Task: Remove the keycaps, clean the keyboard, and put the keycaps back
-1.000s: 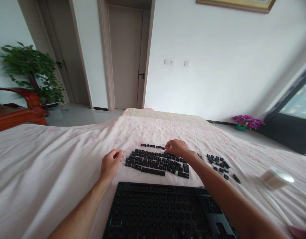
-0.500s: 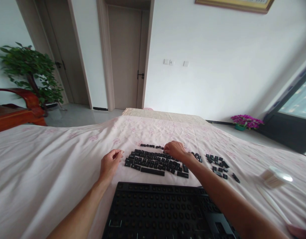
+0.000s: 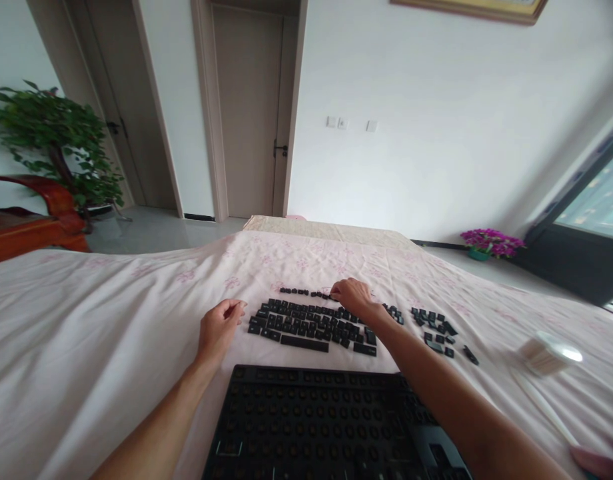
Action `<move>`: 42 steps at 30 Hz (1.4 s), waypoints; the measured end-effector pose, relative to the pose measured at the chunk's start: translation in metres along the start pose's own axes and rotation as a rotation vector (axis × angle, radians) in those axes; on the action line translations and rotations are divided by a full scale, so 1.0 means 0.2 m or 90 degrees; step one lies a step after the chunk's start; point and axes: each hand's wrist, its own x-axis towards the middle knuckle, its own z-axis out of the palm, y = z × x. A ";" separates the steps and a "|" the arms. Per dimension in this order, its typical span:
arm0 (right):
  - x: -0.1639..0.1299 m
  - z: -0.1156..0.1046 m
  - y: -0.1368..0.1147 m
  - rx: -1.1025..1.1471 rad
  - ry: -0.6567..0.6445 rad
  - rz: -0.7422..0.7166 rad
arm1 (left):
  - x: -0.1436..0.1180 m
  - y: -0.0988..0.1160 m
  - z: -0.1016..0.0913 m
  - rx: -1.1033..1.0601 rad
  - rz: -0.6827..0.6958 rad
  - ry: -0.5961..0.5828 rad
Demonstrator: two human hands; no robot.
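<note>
Loose keycaps (image 3: 311,325) laid in rows at centre frame are reached by the right hand (image 3: 353,295), grip unclear; the left hand (image 3: 220,327) is curled empty

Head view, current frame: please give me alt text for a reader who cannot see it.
A person's right hand reaches over black keycaps laid out in rows on a pale floral cloth, fingertips at a short row of keycaps farthest from the person. The left hand rests loosely curled beside the rows, and a bare black keyboard base lies nearest the camera.
</note>
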 end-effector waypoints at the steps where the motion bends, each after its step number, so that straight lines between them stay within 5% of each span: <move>1: 0.00 0.00 0.00 0.004 0.002 0.001 | 0.00 0.00 0.00 -0.001 -0.003 0.000; 14: -0.11 -0.08 0.12 0.069 -0.009 0.021 | 0.00 -0.01 0.00 0.011 -0.010 -0.010; 42: -0.07 -0.03 0.08 0.045 -0.025 0.043 | 0.00 0.00 0.00 0.024 -0.006 -0.006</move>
